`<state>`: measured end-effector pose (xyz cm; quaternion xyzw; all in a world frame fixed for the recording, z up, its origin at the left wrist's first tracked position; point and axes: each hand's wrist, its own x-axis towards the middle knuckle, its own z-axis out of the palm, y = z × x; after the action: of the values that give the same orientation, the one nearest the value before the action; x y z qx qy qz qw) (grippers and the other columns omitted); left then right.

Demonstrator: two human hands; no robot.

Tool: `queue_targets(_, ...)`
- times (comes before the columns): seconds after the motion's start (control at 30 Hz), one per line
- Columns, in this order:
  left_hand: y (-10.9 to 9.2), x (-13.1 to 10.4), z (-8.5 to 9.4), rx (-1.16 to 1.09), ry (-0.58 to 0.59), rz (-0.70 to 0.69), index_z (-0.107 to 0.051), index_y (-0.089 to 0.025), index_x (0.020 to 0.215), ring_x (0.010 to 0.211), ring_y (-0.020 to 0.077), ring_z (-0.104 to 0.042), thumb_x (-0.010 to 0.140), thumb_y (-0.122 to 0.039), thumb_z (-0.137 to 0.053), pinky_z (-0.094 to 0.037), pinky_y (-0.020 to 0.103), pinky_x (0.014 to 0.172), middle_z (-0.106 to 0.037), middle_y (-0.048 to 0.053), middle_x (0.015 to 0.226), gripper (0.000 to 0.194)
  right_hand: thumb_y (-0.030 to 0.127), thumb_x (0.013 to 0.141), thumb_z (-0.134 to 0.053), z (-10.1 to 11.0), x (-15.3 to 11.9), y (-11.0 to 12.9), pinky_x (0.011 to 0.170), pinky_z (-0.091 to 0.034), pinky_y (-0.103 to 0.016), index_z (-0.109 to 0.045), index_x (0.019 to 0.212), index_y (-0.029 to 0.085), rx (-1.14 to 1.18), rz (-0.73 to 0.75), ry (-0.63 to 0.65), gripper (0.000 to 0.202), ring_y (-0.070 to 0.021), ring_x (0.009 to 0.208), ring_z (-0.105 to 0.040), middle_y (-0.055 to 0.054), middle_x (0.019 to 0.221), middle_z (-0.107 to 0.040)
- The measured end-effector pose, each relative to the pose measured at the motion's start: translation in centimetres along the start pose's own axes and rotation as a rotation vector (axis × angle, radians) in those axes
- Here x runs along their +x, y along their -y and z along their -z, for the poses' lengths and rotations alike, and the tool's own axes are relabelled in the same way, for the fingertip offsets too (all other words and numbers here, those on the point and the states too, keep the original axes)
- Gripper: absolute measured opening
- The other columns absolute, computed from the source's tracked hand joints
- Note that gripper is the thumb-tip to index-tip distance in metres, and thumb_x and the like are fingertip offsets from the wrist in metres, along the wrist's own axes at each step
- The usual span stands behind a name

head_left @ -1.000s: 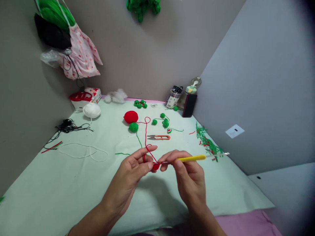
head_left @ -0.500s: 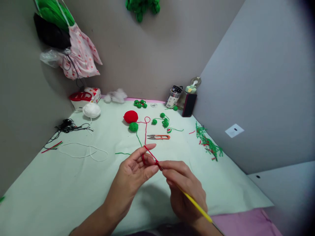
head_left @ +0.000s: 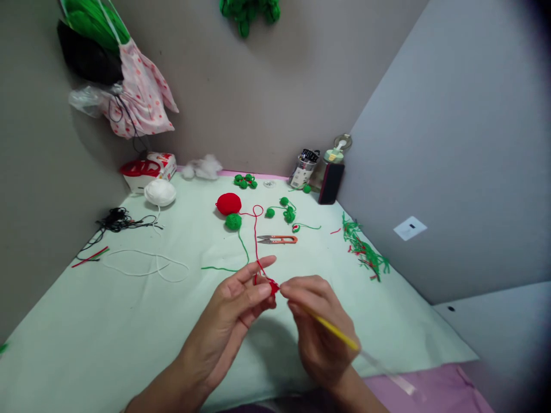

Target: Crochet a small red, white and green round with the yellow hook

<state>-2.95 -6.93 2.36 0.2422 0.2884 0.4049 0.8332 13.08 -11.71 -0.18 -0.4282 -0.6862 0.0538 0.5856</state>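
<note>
My left hand (head_left: 241, 301) pinches a small red crochet piece (head_left: 274, 288) between thumb and fingers, and red yarn (head_left: 256, 241) runs over its raised index finger. That strand leads back to a red yarn ball (head_left: 229, 203). In my right hand (head_left: 321, 321) is a crochet hook (head_left: 333, 328) with a yellow handle, held like a pen; its tip meets the red piece and is hidden there. A green yarn ball (head_left: 233, 222) sits against the red one, its tail lying on the table. Orange thread snips (head_left: 278, 240) lie beyond my hands.
Small green crocheted balls (head_left: 289, 215) lie behind the snips. Green and red yarn scraps (head_left: 365, 252) are piled at right. White yarn (head_left: 160, 193), tangled black yarn (head_left: 118, 221) and a tissue box (head_left: 150, 171) are at left. A phone (head_left: 331, 183) leans at the back right.
My left thumb has shifted over the red piece, which shows more now. The hook's handle has swung to a flatter angle, its rear end blurred.
</note>
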Motion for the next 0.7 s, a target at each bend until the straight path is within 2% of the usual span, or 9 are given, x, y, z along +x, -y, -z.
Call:
queue_targets(0.13, 0.0, 0.0, 0.0, 0.111, -0.048, -0.125, -0.081, -0.024, 0.123, 0.081, 0.0128, -0.061, 0.079, -0.028, -0.091, -0.049, 0.027, 0.087, -0.066, -0.002, 0.082, 0.045, 0.014, 0.104, -0.057, 0.3, 1.2, 0.1, 0.069, -0.055, -0.029, -0.078, 0.109, 0.028, 0.388, -0.26, -0.074, 0.025, -0.016, 0.078, -0.065, -0.002, 0.085, -0.07)
queue_targets(0.23, 0.4, -0.1, -0.2, 0.169, -0.021, -0.162, -0.08, -0.029, 0.126, 0.085, 0.014, -0.06, 0.079, -0.03, -0.091, -0.049, 0.028, 0.088, -0.068, -0.001, 0.085, 0.048, 0.019, 0.103, -0.063, 0.0, 1.6, -0.2, 0.075, -0.057, -0.029, -0.08, 0.104, 0.027, 0.468, -0.32, -0.033, 0.019, -0.017, 0.085, -0.069, -0.003, 0.09, -0.073)
queue_targets(0.33, 0.9, 0.0, -0.2, 0.187, -0.015, -0.153, -0.081, -0.029, 0.123, 0.088, 0.015, -0.06, 0.079, -0.031, -0.091, -0.048, 0.03, 0.09, -0.069, 0.0, 0.089, 0.046, 0.017, 0.102, -0.065, -0.4, 1.8, -0.2, 0.079, -0.06, -0.029, -0.081, 0.104, 0.027, 0.42, -0.313, -0.043, 0.02, -0.0181, 0.093, -0.072, -0.004, 0.097, -0.078)
queue_targets(0.43, 1.1, 0.2, -0.1, 0.174, -0.035, -0.159, -0.081, -0.028, 0.123, 0.088, 0.0148, -0.061, 0.08, -0.031, -0.091, -0.048, 0.03, 0.092, -0.07, 0.0, 0.088, 0.043, 0.014, 0.103, -0.061, -0.6, 1.6, 0.1, 0.07, -0.061, -0.027, -0.08, 0.106, 0.028, 0.353, -0.279, -0.056, 0.024, -0.0158, 0.081, -0.071, -0.003, 0.092, -0.077)
queue_targets(0.5, 1.3, 0.3, -0.1, 0.135, -0.048, -0.156, -0.081, -0.027, 0.123, 0.089, 0.0149, -0.062, 0.08, -0.031, -0.092, -0.047, 0.03, 0.093, -0.071, 0.0, 0.086, 0.045, 0.011, 0.101, -0.062, -0.5, 1.1, 0.1, 0.071, -0.062, -0.027, -0.079, 0.112, 0.029, 0.174, -0.18, -0.023, 0.027, -0.0166, 0.083, -0.072, -0.003, 0.095, -0.076)
queue_targets(0.6, 1.4, 0.5, -0.3, 0.021, -0.043, -0.064, -0.082, -0.024, 0.122, 0.091, 0.0157, -0.063, 0.075, -0.032, -0.094, -0.049, 0.03, 0.094, -0.072, 0.001, 0.088, 0.049, 0.006, 0.097, -0.065, -0.5, 0.2, -0.1, 0.081, -0.062, -0.032, -0.078, 0.123, 0.03, -0.129, 0.034, 0.048, 0.037, -0.0205, 0.098, -0.074, -0.007, 0.11, -0.075)
queue_targets(0.63, 1.4, 0.5, -0.3, -0.024, -0.036, -0.025, -0.082, -0.022, 0.121, 0.092, 0.0158, -0.063, 0.074, -0.031, -0.095, -0.049, 0.029, 0.094, -0.072, 0.002, 0.09, 0.05, 0.005, 0.097, -0.065, -0.4, 0.0, -0.2, 0.082, -0.062, -0.032, -0.077, 0.125, 0.03, -0.149, 0.054, 0.051, 0.039, -0.0205, 0.099, -0.073, -0.008, 0.111, -0.075)
queue_targets(0.7, 1.2, 0.6, -0.3, -0.099, -0.033, 0.014, -0.082, -0.019, 0.12, 0.09, 0.0144, -0.062, 0.074, -0.026, -0.093, -0.05, 0.028, 0.093, -0.072, 0.003, 0.093, 0.049, 0.005, 0.099, -0.062, -0.4, 0.0, -0.2, 0.079, -0.061, -0.03, -0.077, 0.125, 0.03, -0.052, -0.014, 0.024, 0.039, -0.0187, 0.096, -0.072, -0.006, 0.108, -0.074)
